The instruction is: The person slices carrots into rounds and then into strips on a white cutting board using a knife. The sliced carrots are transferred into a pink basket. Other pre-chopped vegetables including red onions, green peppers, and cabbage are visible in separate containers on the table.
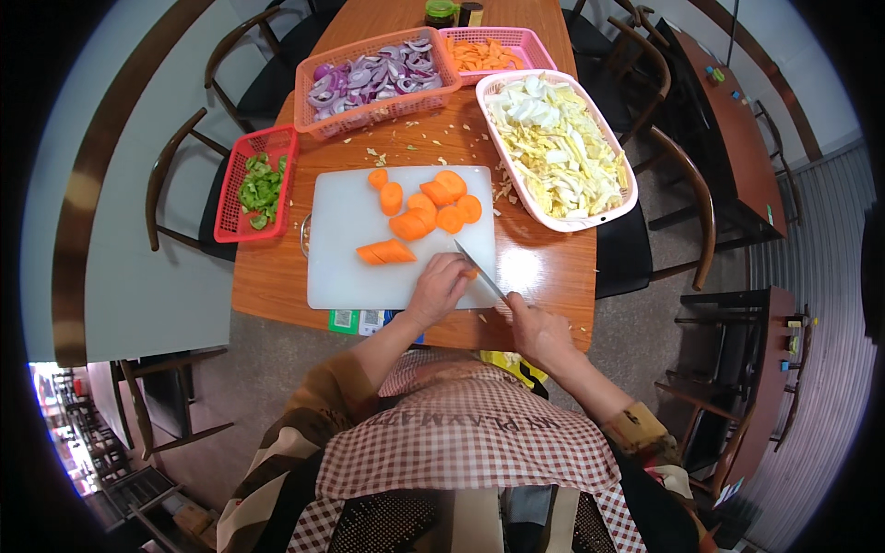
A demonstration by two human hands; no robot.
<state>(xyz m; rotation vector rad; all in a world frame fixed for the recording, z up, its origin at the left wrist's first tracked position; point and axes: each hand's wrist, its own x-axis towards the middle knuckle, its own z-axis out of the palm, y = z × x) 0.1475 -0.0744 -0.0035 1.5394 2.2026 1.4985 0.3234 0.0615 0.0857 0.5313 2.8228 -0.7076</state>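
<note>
On a white cutting board (339, 283), my left hand (439, 283) bends its fingers over a small carrot piece (471, 274), mostly hidden under the fingertips. My right hand (543, 332) grips a kitchen knife (484, 275) by its handle; its blade runs up and left, close beside the left fingertips. Fanned carrot slices (386, 252) lie left of the left hand. Thicker carrot slices (409, 225) and rounds (469, 208) are grouped farther up the board. Two short carrot pieces (390, 198) are near its top edge.
Plastic baskets surround the board: red with green pepper pieces (261, 190), orange with sliced onion (377, 77), pink with cut carrot (484, 55), pale pink with cut cabbage (556, 145). Vegetable scraps dot the wooden table (539, 276). A green-lidded jar (440, 12) stands at the back; chairs flank the table.
</note>
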